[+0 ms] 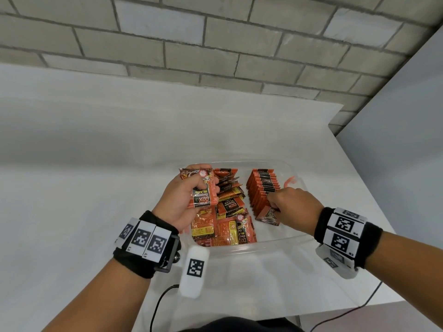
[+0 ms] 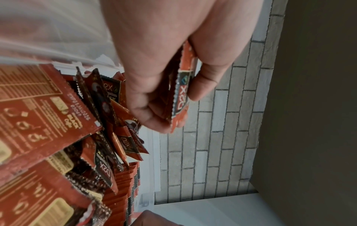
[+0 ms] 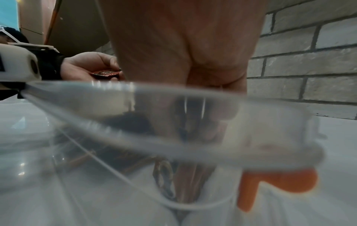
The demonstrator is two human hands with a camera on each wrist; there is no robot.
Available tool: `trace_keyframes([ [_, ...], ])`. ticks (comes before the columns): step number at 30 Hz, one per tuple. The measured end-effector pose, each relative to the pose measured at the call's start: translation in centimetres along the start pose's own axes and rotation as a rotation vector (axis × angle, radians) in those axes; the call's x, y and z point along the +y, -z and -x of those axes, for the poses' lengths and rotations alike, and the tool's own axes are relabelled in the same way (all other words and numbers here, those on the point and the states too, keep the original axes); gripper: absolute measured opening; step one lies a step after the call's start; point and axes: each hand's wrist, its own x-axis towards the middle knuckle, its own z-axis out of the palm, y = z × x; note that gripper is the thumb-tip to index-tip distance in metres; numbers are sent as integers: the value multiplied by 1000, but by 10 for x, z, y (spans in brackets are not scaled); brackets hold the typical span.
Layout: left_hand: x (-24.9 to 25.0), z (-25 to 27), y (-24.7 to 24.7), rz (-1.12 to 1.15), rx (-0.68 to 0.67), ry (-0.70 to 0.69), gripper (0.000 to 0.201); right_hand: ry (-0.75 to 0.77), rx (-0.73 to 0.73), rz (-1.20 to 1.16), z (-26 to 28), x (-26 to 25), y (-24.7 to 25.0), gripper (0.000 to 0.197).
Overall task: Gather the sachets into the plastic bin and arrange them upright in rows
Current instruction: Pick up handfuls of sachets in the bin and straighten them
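Observation:
A clear plastic bin [image 1: 271, 245] stands on the white table. On its right side is an upright row of orange-and-black sachets [image 1: 262, 188]. Its left side holds a loose pile of sachets [image 1: 223, 226], which fills the left of the left wrist view as the pile [image 2: 58, 122]. My left hand [image 1: 189, 190] hovers over the pile and grips a small stack of sachets [image 1: 203, 192] between thumb and fingers, also seen as the stack [image 2: 181, 94]. My right hand [image 1: 282, 200] reaches into the bin and pinches a tilted sachet [image 1: 268, 215] at the row's near end.
The bin has orange latches [image 1: 290, 182] at its ends; one latch [image 3: 270, 183] shows blurred through the bin wall [image 3: 173, 140]. A grey brick wall [image 1: 215, 44] rises behind the table. A black cable [image 1: 158, 305] hangs at the table's front edge.

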Motion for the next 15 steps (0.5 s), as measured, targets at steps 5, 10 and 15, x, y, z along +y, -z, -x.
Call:
trace_keyframes([
  [5,0,0,0,-6,3,0,38,-4,-16,-18,4,-1,6,17],
  [10,0,0,-1,-4,1,-1,38,-9,-16,-24,7,-3,9,16],
  [15,0,0,-1,-7,3,-1,39,-25,-15,-31,8,-2,8,18],
])
